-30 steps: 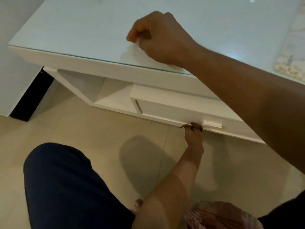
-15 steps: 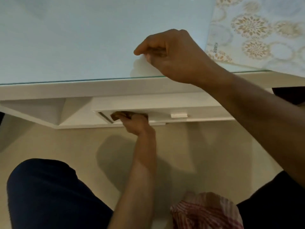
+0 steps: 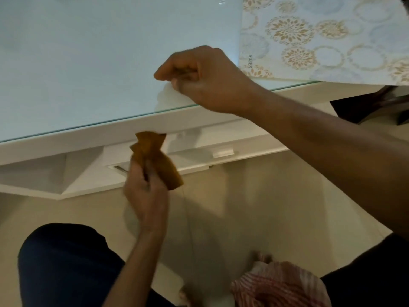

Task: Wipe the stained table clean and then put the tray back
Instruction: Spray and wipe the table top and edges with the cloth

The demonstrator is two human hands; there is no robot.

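One glass-topped white table (image 3: 88, 63) (patterned mat (image 3: 321, 38) right) over beige floor (image 3: 254, 207).

A white table (image 3: 137, 127) with a glass top (image 3: 88, 63) is filling the upper part of the view, its front edge running just under the right hand (image 3: 205, 80), which is resting on the glass with fingers curled. A patterned mat (image 3: 321, 36) is lying flat on the glass just beyond and to the right of that hand. Below the edge, a drawer (image 3: 199, 156) is sitting under the top, directly behind the left hand (image 3: 146, 196). A beige floor (image 3: 254, 207) is spreading beneath both hands, with a red striped cloth (image 3: 278, 289) lying on it to the right of the left forearm.
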